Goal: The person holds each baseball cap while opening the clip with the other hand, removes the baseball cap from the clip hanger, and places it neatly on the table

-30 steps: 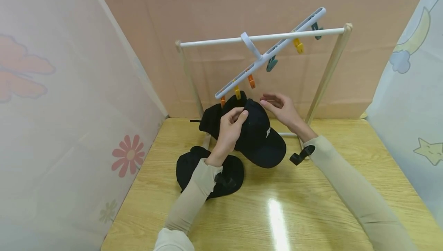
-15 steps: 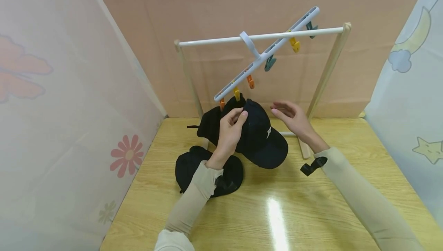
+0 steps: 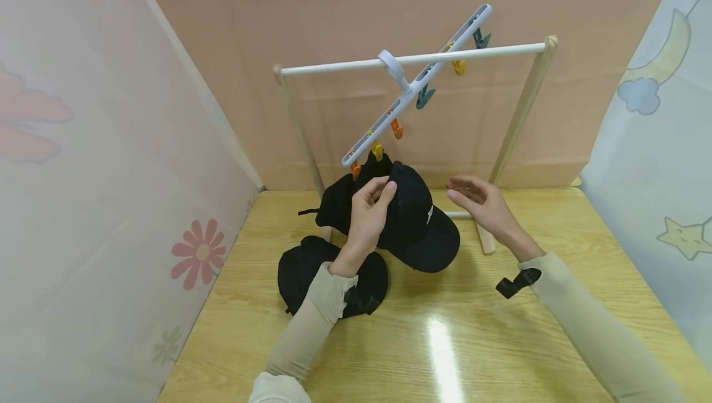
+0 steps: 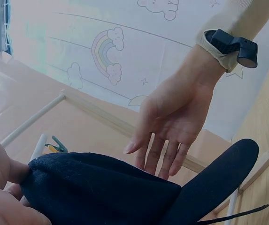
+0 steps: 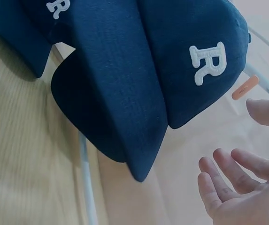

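My left hand (image 3: 368, 212) pinches the back edge of a dark baseball cap (image 3: 408, 205) between thumb and fingers. The cap hangs tilted with its brim down to the right, and a white letter R shows on its front in the right wrist view. My right hand (image 3: 485, 206) is apart from it, to its right, fingers loosely bent with nothing in them. Behind the held cap, a black cap (image 3: 334, 200) hangs under the orange clip (image 3: 356, 170) and yellow clip (image 3: 377, 150) of a white clip hanger (image 3: 414, 89). My left hand hides part of that overlap.
The hanger hooks over the white rail (image 3: 334, 67) of a wooden-legged rack, slanting across it. Several more clips hang along it, including an orange one (image 3: 397, 128) and a green one (image 3: 425, 97). Another black cap (image 3: 303, 267) lies on the wooden table (image 3: 500, 341) beneath my left forearm.
My right hand has drawn away from the cap, to the right and down. The hanger has turned a little, its far end swinging left. My left hand keeps its pinch on the cap.
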Motion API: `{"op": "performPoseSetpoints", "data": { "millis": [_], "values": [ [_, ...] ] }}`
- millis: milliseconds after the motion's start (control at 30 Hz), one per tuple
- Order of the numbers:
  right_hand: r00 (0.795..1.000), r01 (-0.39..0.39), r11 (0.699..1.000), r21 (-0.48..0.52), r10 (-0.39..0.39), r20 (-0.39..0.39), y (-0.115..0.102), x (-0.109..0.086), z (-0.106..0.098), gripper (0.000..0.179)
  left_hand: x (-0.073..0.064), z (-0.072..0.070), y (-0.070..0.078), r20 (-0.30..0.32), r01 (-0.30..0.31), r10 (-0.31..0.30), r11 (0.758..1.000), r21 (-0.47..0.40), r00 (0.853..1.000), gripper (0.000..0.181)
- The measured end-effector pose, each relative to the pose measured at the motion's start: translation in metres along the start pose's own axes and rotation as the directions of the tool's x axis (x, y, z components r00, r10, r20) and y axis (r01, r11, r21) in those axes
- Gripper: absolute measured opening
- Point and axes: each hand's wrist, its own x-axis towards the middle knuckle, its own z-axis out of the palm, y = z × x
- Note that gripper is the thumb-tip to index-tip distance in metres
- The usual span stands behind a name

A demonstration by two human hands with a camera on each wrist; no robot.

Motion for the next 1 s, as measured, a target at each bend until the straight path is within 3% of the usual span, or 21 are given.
{"op": "performPoseSetpoints", "data": {
  "millis": [367,733,1000],
  "values": [
    [0.997,-0.066,0.993,-0.096,0.063,-0.041,0.018,-0.026,0.010,0.050,0.000,-0.010,-0.004,0.060,-0.031,0.034,0.998,-0.047,0.998,0.024],
    [0.988,-0.151,0.984,-0.092,0.146,-0.057,0.031,-0.050,0.024,0.056,-0.002,-0.018,-0.005,0.101,-0.060,0.066,0.996,-0.068,0.993,0.024],
    [0.981,-0.196,0.980,0.025,0.195,0.016,0.039,-0.062,0.029,0.060,-0.003,-0.017,-0.006,0.087,-0.057,0.063,0.996,-0.068,0.994,0.023]
  ]
}}
